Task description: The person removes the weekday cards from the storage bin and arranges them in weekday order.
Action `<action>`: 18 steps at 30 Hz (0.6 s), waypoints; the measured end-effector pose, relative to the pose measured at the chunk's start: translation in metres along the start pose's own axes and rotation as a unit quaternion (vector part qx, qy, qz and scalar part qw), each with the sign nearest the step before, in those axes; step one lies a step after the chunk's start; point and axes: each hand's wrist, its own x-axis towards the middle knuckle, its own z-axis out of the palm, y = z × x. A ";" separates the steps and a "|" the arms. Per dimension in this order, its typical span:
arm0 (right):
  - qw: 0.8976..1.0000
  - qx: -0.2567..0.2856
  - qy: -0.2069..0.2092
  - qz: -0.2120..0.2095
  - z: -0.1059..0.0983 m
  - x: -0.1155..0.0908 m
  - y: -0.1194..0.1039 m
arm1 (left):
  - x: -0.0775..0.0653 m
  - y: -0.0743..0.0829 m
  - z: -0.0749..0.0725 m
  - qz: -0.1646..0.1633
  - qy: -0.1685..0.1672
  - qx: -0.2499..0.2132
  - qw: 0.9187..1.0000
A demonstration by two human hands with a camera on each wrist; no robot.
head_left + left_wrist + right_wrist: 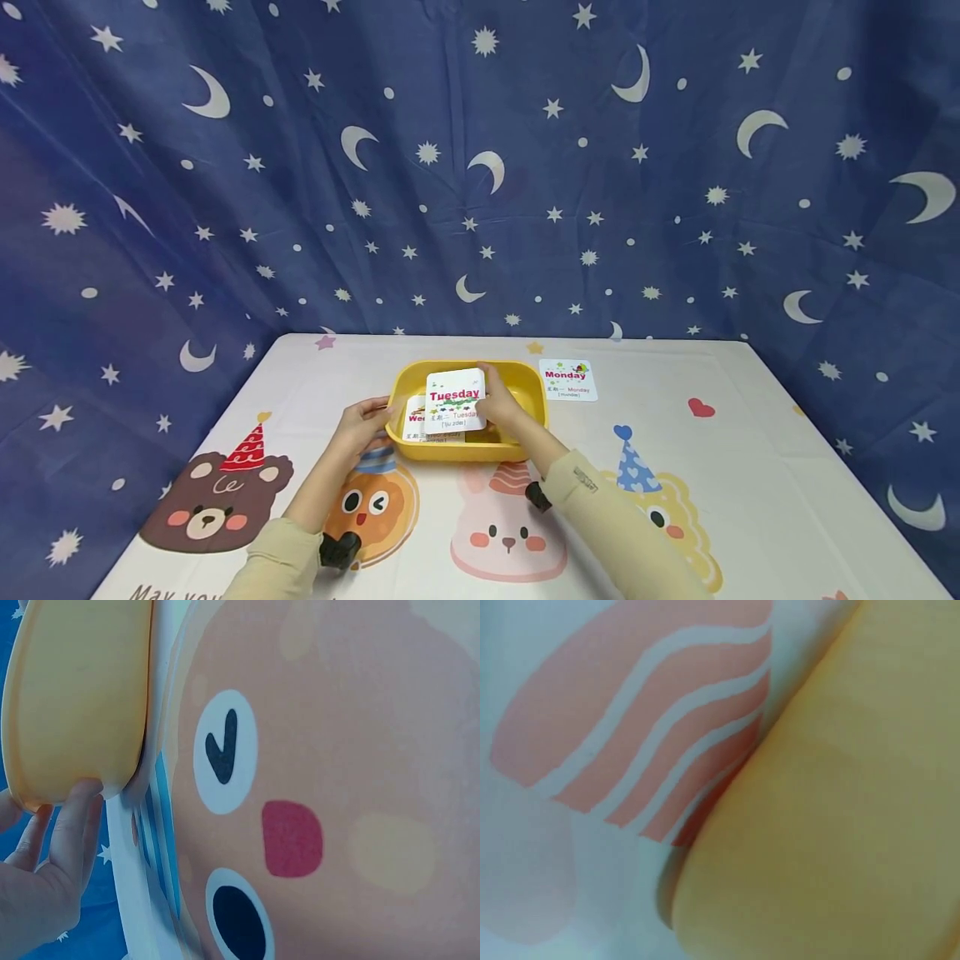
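Observation:
A yellow plastic tray (457,452) stands near the far side of the table. My left hand (362,427) grips its left end; in the left wrist view that hand's fingers (71,832) press against the tray's outer wall (82,697). Over the tray, my right hand (498,400) pinches the right edge of a white "Tuesday" card (454,385). Partly covered by it, a "Wednesday" card (414,423) lies inside the tray. Only the tray's side (832,802) and the tablecloth fill the right wrist view; the right hand is hidden there.
A "Monday" card (568,381) lies on the table just right of the tray. The pale tablecloth (780,500) carries printed cartoon animals and hearts. Behind the table hangs a blue curtain (420,183) with moons and stars.

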 end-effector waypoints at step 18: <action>0.998 0.041 0.052 -0.023 -0.011 -0.032 -0.013 | 0.001 0.000 -0.001 -0.002 -0.004 -0.009 1.000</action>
